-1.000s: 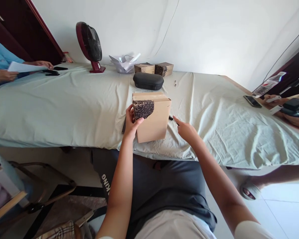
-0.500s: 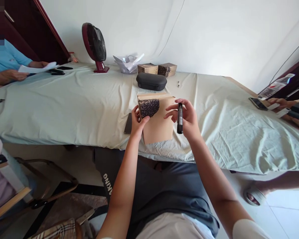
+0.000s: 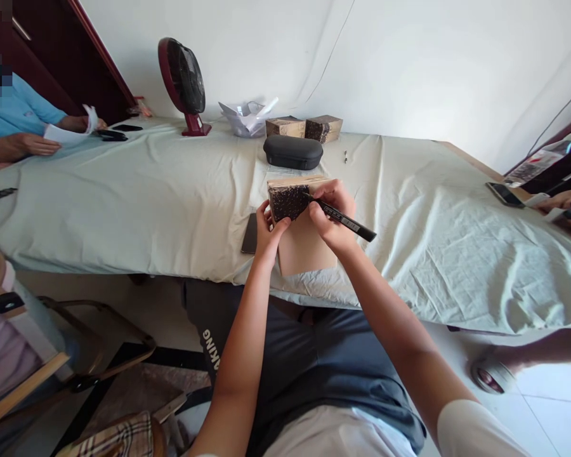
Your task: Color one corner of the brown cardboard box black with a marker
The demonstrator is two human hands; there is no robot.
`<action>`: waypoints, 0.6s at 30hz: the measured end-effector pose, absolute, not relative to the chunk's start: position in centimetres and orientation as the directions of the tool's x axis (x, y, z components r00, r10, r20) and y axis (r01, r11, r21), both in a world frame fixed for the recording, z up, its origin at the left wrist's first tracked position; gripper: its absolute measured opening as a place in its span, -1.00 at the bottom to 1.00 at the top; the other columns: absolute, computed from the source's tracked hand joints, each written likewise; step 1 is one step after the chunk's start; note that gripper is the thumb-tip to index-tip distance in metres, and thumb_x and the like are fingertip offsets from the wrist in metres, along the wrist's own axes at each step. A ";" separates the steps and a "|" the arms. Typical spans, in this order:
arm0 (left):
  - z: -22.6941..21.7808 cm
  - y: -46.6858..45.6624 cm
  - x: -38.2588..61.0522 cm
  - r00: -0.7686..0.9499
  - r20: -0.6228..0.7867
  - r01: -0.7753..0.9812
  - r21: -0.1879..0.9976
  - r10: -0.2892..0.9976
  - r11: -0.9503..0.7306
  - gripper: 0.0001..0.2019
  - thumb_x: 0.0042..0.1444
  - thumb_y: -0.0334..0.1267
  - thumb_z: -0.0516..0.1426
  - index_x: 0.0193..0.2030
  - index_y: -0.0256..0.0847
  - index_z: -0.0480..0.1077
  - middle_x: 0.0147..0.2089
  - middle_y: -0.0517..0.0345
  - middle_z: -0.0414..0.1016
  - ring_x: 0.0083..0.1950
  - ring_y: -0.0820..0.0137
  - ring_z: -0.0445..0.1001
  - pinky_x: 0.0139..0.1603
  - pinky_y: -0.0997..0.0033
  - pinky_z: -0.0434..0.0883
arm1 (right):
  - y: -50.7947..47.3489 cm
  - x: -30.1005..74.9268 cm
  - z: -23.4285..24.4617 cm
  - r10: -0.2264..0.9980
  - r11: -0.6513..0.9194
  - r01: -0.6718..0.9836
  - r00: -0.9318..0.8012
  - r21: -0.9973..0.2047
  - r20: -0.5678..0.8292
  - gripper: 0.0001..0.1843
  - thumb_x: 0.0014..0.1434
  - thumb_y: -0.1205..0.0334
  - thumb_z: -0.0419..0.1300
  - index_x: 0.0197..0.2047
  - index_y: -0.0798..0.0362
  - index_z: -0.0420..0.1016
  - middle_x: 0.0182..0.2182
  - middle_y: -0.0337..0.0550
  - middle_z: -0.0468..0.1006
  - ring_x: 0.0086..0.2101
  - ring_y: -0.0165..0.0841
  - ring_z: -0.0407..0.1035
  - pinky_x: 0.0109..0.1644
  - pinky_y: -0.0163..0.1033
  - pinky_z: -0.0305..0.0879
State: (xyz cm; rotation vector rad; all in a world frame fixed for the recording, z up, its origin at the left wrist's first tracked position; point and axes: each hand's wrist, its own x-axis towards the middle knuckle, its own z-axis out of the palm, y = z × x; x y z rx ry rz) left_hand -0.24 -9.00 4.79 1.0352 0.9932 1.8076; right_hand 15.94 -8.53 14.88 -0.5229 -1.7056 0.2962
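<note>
A brown cardboard box (image 3: 309, 249) stands on the cloth-covered table in front of me, its upper left face covered by a dense black scribbled patch (image 3: 286, 200). My left hand (image 3: 269, 235) is closed on the box's left edge, thumb on the front and fingers round the side. In my right hand (image 3: 337, 219) is a black marker (image 3: 351, 222), pinched like a pen. Its tip meets the right border of the patch, and its rear end points down to the right. Behind my left hand lies a dark flat object (image 3: 250, 236), partly covered.
Beyond the box sit a black zip case (image 3: 293, 152), two patterned boxes (image 3: 324, 129), a plastic bag (image 3: 247, 120) and a red fan (image 3: 190, 95). A person in blue (image 3: 28, 117) holds papers at left. A phone (image 3: 504, 195) and another person's hand (image 3: 556, 202) are at right.
My right hand has moved left to the box and turned the marker from upright to slanted, bringing its tip onto the black patch. My left hand keeps its hold on the box.
</note>
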 end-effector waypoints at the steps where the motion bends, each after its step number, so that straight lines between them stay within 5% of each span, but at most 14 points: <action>1: 4.8 -9.0 -0.3 -0.331 0.268 -0.254 0.898 0.905 -0.359 0.04 -0.21 0.30 0.50 0.36 -0.01 0.23 0.23 -0.11 0.51 0.21 0.03 0.54 0.19 0.06 0.45 | -7.9 15.8 14.8 0.437 0.888 0.220 -0.132 -0.403 0.890 -0.82 0.34 0.01 0.23 -0.22 -0.11 0.42 -0.47 -0.31 0.44 -0.39 -0.30 0.39 -0.04 0.00 0.42; 5: 4.5 -8.9 -0.4 -0.332 0.284 -0.236 0.898 0.900 -0.371 0.02 -0.19 0.29 0.50 0.36 0.01 0.25 0.24 -0.10 0.50 0.23 0.03 0.54 0.16 0.09 0.45 | -6.4 15.6 14.4 0.257 0.916 0.358 -0.180 -0.180 0.949 -0.86 0.28 0.11 0.20 -0.29 -0.09 0.34 -0.46 -0.31 0.44 -0.42 -0.32 0.37 0.03 0.07 0.31; 10: 4.3 -9.0 -0.6 -0.292 0.308 -0.223 0.899 0.905 -0.378 -0.04 -0.13 0.25 0.49 0.36 0.04 0.24 0.25 -0.06 0.49 0.21 0.08 0.54 0.12 0.16 0.44 | -6.5 15.5 14.4 0.194 0.920 0.375 -0.181 -0.114 0.964 -0.93 0.26 0.18 0.18 -0.27 -0.11 0.35 -0.48 -0.33 0.44 -0.43 -0.31 0.37 -0.01 0.05 0.25; 14: 4.3 -8.9 -0.7 -0.303 0.329 -0.206 0.894 0.894 -0.398 -0.09 -0.09 0.24 0.47 0.34 0.03 0.25 0.22 -0.05 0.49 0.20 0.09 0.53 0.14 0.16 0.43 | -6.4 15.6 14.4 0.222 0.903 0.416 -0.236 -0.108 0.946 -0.92 0.24 0.16 0.19 -0.30 -0.11 0.36 -0.47 -0.32 0.45 -0.41 -0.29 0.38 0.02 0.04 0.26; 18: 4.1 -8.8 -1.0 -0.313 0.312 -0.195 0.903 0.897 -0.383 -0.11 -0.06 0.24 0.46 0.34 0.03 0.25 0.20 -0.05 0.49 0.20 0.10 0.53 0.19 0.13 0.43 | -7.0 16.7 14.1 0.340 0.869 0.427 -0.146 -0.251 0.929 -0.80 0.24 0.11 0.19 -0.39 -0.09 0.29 -0.52 -0.32 0.35 -0.43 -0.30 0.33 -0.02 0.03 0.34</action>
